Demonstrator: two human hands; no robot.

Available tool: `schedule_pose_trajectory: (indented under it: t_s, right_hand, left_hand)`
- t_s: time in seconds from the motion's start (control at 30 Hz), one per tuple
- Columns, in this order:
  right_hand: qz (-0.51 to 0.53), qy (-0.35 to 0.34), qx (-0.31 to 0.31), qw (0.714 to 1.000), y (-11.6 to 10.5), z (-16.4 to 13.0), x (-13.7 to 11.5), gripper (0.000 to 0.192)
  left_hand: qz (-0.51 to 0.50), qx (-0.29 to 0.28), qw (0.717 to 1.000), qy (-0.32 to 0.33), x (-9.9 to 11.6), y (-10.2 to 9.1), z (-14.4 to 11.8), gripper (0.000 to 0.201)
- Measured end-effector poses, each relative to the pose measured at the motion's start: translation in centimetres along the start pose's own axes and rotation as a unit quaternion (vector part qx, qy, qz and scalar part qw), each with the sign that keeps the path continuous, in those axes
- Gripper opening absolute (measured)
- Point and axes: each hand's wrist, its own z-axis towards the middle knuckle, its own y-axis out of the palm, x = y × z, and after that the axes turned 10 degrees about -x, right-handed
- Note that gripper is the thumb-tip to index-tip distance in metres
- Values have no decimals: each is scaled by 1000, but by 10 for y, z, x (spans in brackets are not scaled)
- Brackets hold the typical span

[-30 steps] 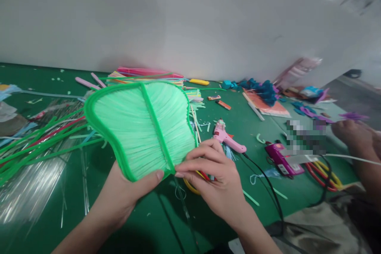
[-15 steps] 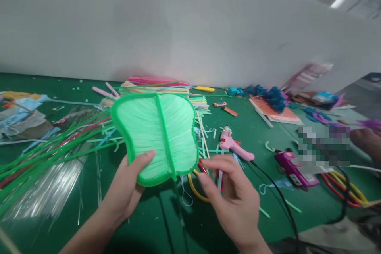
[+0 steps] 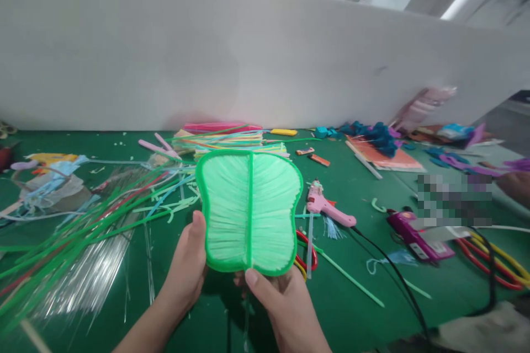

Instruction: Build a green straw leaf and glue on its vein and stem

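Note:
A light green leaf-shaped piece [image 3: 226, 209] with a bright green fuzzy border and a central rib stands upright before me. Its lower end, by the rib, is pinched by my right hand [image 3: 285, 300], thumb in front and fingers behind. At the lower left edge is my left hand [image 3: 188, 259], its thumb raised along the border and its other fingers partly hidden behind the piece. Just right of the leaf lies a red loop [image 3: 312, 259], partly covered. A pink glue gun [image 3: 331, 208] with a clear glue stick rests beyond it.
Green fuzzy stems [image 3: 103, 220] and clear strands [image 3: 89, 273] spread over the left side. Bundled coloured stems [image 3: 223, 135] lie by the grey partition [image 3: 165, 55]. A purple device [image 3: 418, 237] and a black cord [image 3: 397, 276] are at right. Another person's hand [image 3: 515, 187] shows at the far right.
The leaf piece has turned more upright and moved right and down in view. My right hand has gone from beside it to gripping its bottom; my left thumb has left its face.

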Motion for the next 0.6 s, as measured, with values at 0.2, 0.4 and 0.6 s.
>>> schedule_pose_trajectory:
  t_s: [0.2, 0.4, 0.6]
  right_hand:
    - [7, -34, 42, 999, 2, 6, -2, 30]
    - [3, -55, -15, 998, -7, 13, -13, 25]
    - [-1, -107, -1, 994, -13, 16, -24, 23]
  left_hand:
    - [11, -16, 1000, 20, 3, -1, 0, 56]
    - [-18, -104, 994, -14, 13, -4, -3, 46]
    - [-9, -149, 989, -8, 16, -5, -2, 38]
